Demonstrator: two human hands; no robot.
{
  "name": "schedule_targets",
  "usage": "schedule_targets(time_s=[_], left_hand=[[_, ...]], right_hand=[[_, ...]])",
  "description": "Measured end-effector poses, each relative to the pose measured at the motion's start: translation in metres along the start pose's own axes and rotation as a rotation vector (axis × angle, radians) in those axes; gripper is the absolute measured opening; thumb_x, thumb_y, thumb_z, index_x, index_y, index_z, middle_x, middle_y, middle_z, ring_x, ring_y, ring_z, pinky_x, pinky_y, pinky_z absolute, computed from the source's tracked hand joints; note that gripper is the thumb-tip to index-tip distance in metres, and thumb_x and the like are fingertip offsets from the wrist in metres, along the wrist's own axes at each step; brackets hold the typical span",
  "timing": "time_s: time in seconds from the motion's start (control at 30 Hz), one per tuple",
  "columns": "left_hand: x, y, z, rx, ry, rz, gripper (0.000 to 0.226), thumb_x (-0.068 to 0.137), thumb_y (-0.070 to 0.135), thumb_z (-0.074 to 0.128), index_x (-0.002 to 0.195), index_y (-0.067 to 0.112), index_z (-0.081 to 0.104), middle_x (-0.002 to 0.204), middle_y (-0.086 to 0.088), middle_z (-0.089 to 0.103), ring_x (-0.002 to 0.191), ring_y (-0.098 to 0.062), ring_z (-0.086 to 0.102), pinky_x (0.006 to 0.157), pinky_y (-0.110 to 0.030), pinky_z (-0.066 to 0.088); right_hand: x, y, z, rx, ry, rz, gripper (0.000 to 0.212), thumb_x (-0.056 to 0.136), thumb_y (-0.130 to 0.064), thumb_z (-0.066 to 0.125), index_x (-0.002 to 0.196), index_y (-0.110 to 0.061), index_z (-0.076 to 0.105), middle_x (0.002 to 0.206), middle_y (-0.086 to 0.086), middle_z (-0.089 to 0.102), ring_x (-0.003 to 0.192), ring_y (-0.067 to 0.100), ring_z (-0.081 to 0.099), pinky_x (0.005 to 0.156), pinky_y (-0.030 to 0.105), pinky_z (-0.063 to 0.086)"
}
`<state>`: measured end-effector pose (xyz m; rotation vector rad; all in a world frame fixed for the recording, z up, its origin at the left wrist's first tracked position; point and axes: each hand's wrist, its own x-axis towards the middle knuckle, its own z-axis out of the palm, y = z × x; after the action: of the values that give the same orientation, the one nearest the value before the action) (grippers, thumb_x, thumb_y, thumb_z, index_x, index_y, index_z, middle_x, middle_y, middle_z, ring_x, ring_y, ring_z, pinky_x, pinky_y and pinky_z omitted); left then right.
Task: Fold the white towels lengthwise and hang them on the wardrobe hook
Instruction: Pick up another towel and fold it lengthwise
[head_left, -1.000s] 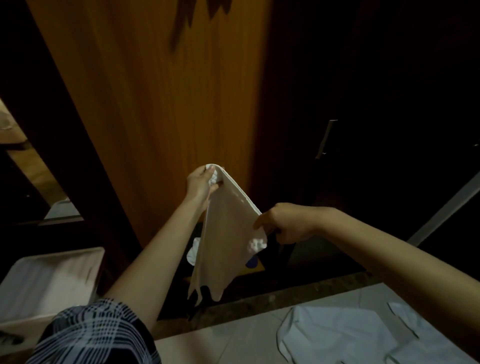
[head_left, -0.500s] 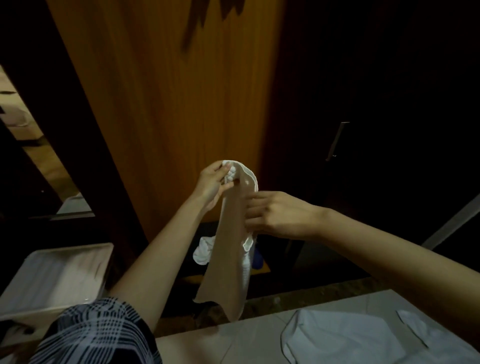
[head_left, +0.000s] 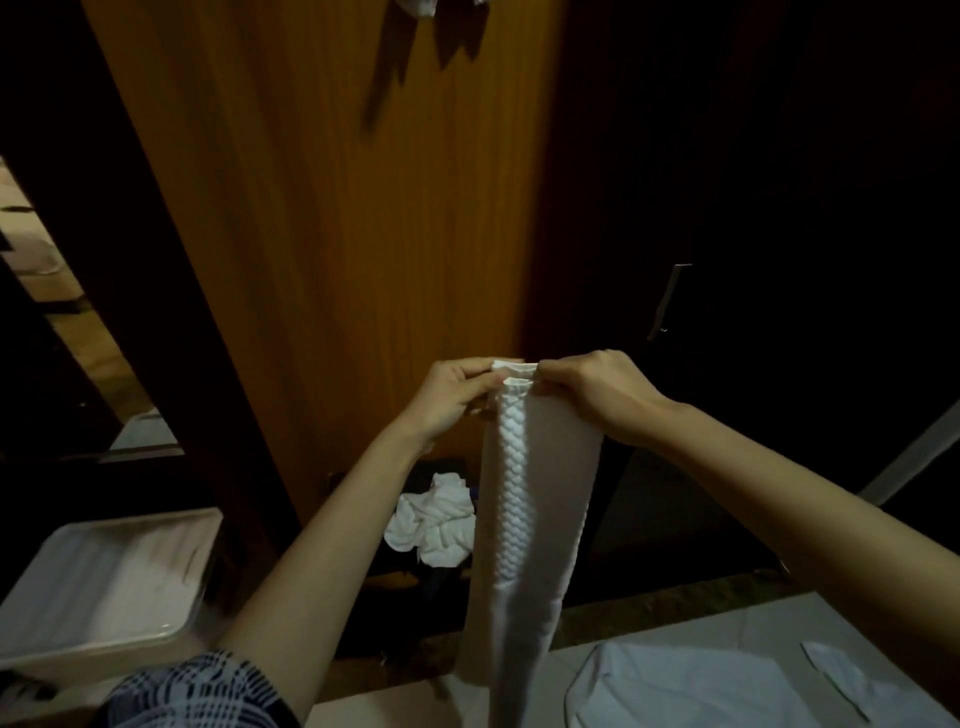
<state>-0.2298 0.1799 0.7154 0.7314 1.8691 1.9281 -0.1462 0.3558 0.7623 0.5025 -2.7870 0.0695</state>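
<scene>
A white towel (head_left: 540, 519) hangs as a long narrow strip in front of the wooden wardrobe door (head_left: 337, 218). My left hand (head_left: 452, 395) pinches its top left corner and my right hand (head_left: 597, 392) pinches its top right corner, close together. A textured braided band runs down the towel's middle. High on the door, something white hangs at the top edge of the view (head_left: 415, 6), casting dark shadows; the hook itself is not visible.
A crumpled white cloth (head_left: 434, 525) lies low behind the towel. More white towels (head_left: 675, 691) lie on the pale surface at bottom right. A white lidded bin (head_left: 104, 582) stands at lower left. A dark wardrobe door with a metal handle (head_left: 667, 301) is at right.
My right hand rose from the towel's side to its top edge beside my left hand. The towel went from a spread triangle to a narrow folded strip.
</scene>
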Motion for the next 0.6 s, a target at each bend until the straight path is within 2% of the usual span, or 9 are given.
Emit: schedule_targets(time_s=[0.07,0.13,0.2,0.33,0.4,0.5,0.57,0.6], left_hand=[[0.0,0.004,0.009,0.048,0.017,0.06,0.024,0.094,0.01,0.052,0.112,0.018,0.065,0.086,0.008,0.072,0.07,0.0,0.066,0.057,-0.013,0.049],[0.001,0.007,0.017,0.065,0.053,0.092,0.025,0.095,0.008,0.049,0.116,0.011,0.063,0.086,0.004,0.069,0.065,0.003,0.063,0.056,-0.012,0.048],[0.001,0.009,0.022,0.065,0.065,0.108,0.027,0.095,0.006,0.048,0.118,0.004,0.061,0.092,-0.002,0.068,0.068,0.004,0.063,0.06,-0.012,0.049],[0.0,0.013,0.026,0.05,0.056,0.126,0.026,0.095,0.006,0.049,0.117,0.002,0.062,0.106,-0.006,0.067,0.084,0.005,0.064,0.074,-0.01,0.049],[-0.003,0.014,0.027,0.046,0.033,0.114,0.024,0.095,0.009,0.049,0.113,0.004,0.065,0.104,-0.001,0.069,0.087,0.004,0.064,0.077,-0.011,0.049],[-0.007,0.014,0.025,-0.032,-0.023,0.075,0.027,0.096,0.021,0.048,0.086,0.025,0.073,0.078,0.011,0.071,0.074,0.001,0.065,0.067,-0.013,0.048],[-0.008,0.015,0.022,-0.011,-0.055,0.092,0.016,0.088,0.013,0.061,0.094,0.025,0.07,0.082,0.011,0.074,0.079,-0.002,0.068,0.066,-0.013,0.049],[-0.007,0.013,0.021,0.009,-0.054,0.116,0.025,0.081,0.006,0.068,0.098,0.024,0.068,0.084,0.011,0.074,0.082,-0.003,0.069,0.066,-0.013,0.05]], right_hand=[[0.0,0.003,-0.004,-0.002,-0.004,0.046,0.013,0.096,-0.021,0.049,0.098,-0.022,0.061,0.088,0.003,0.066,0.079,0.023,0.063,0.067,0.039,0.048],[0.001,0.006,-0.008,0.044,0.004,0.098,0.017,0.098,-0.028,0.045,0.086,-0.023,0.056,0.079,0.003,0.062,0.072,0.022,0.06,0.064,0.038,0.046],[0.001,0.007,-0.012,0.081,0.008,0.137,0.018,0.098,-0.031,0.044,0.081,-0.028,0.05,0.075,0.002,0.06,0.068,0.02,0.058,0.062,0.037,0.046],[-0.002,0.007,-0.015,0.115,0.018,0.176,0.016,0.097,-0.032,0.046,0.082,-0.031,0.051,0.071,0.0,0.059,0.064,0.018,0.055,0.058,0.033,0.04],[-0.003,0.005,-0.016,0.136,0.027,0.183,0.019,0.097,-0.032,0.047,0.078,-0.031,0.048,0.067,-0.003,0.054,0.061,0.015,0.052,0.054,0.03,0.035],[-0.004,0.004,-0.02,0.133,0.027,0.188,0.022,0.097,-0.033,0.047,0.076,-0.028,0.047,0.064,-0.005,0.05,0.059,0.014,0.048,0.054,0.029,0.032],[-0.003,0.003,-0.022,0.127,0.036,0.181,0.022,0.097,-0.032,0.047,0.076,-0.025,0.048,0.064,-0.005,0.05,0.059,0.014,0.048,0.054,0.03,0.032],[-0.002,0.002,-0.023,0.12,0.04,0.174,0.022,0.097,-0.032,0.048,0.076,-0.023,0.05,0.064,-0.004,0.051,0.059,0.015,0.048,0.055,0.031,0.033]])
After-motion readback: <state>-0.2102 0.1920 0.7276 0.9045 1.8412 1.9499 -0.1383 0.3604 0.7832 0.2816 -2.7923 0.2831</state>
